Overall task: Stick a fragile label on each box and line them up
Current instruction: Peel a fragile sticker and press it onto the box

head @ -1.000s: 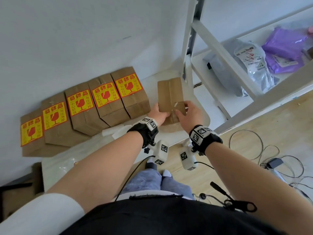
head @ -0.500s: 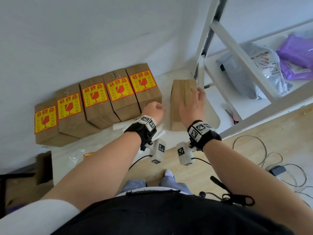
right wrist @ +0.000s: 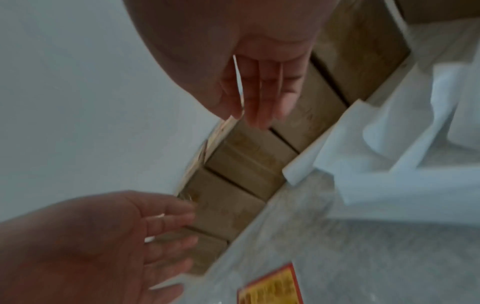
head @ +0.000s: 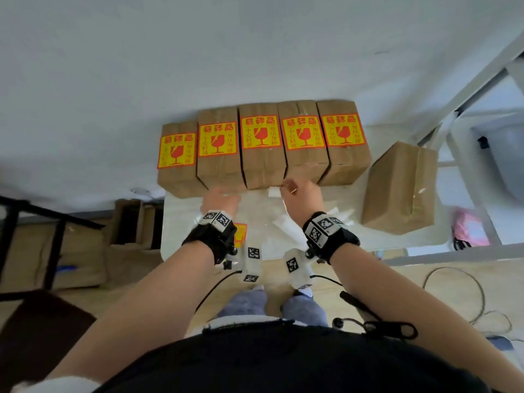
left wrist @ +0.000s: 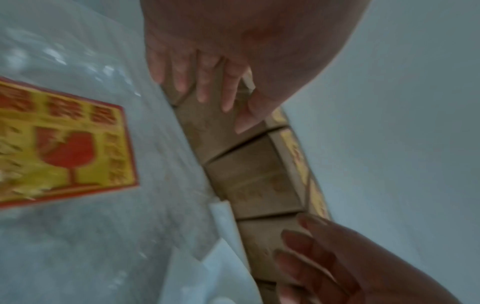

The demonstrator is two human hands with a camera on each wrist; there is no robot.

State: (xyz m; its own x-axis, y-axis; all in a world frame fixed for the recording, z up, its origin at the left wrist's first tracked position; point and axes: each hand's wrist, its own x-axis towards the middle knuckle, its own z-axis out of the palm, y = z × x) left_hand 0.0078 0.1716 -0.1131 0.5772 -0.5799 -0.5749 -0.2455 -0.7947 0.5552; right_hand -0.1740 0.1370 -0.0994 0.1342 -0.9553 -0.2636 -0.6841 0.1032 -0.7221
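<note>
Five brown boxes (head: 263, 146) with yellow-and-red fragile labels stand side by side against the wall. One unlabelled brown box (head: 399, 188) stands apart at the right end of the table. My left hand (head: 224, 194) and right hand (head: 289, 187) hover side by side just in front of the row, fingers relaxed, holding nothing. In the left wrist view the left hand (left wrist: 207, 98) reaches toward the box fronts (left wrist: 249, 181). In the right wrist view the right hand (right wrist: 257, 111) does the same. A loose fragile label (head: 240, 232) lies on the table under my left wrist.
White backing papers (head: 286, 225) lie crumpled on the small white table (head: 348, 199) near my right wrist. A white shelf frame (head: 467, 89) stands close on the right. Cardboard boxes (head: 85, 251) sit on the floor at the left, cables (head: 453, 293) at the right.
My right hand has let go of the unlabelled box and both hands have moved left to the front of the labelled row. The head view swung left.
</note>
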